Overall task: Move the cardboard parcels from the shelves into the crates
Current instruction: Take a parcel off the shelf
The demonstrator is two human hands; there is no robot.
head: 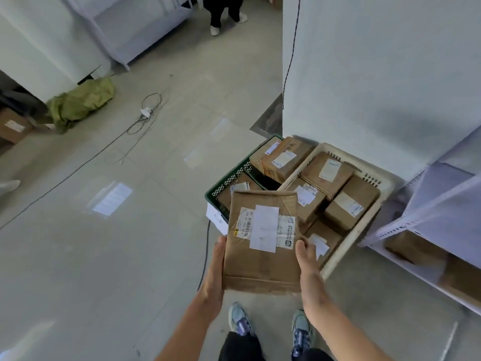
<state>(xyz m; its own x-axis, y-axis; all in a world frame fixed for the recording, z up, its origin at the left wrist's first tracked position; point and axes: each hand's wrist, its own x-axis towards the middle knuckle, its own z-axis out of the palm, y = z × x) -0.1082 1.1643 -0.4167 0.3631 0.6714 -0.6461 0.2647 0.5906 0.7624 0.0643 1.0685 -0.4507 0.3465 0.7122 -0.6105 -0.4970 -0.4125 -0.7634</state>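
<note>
**Task status: in progress, judged from the present layout.**
- Crated parcels already lying in both crates.
- Green crate, at 12 o'clock of the held parcel: partly filled, with a dark gap at its middle.
- Cream crate, at 1 to 3 o'clock, touching the green one: packed close to rim height.
- Shelf parcels left on the low shelf at 3 o'clock: at least two, too blurred to count.
- Other shelving out of view or apparently bare.

**Parcel in transit**
- Flat, label side up, carried in the air above the near corner of the green crate; not yet set down.
- Left hand clamped on the left edge, thumb on top, fingers hidden beneath.
- Right hand clamped on the right edge in the same way.

**Edges and clearance**
- Likely room only in the green crate's middle gap; probably too narrow for this parcel laid flat, so expect to rest it on top of the load.
- Cream crate offers little free depth; risk of a parcel sliding off over its rim.
- Wall directly behind both crates at 12 to 1 o'clock: no approach from that side.
- Shelf rail projecting at 3 o'clock, near the cream crate's far corner.
- Open floor from 7 to 11 o'clock.
- Cable running along the floor just beside the green crate at 9 o'clock and past the feet: trip hazard.
</note>
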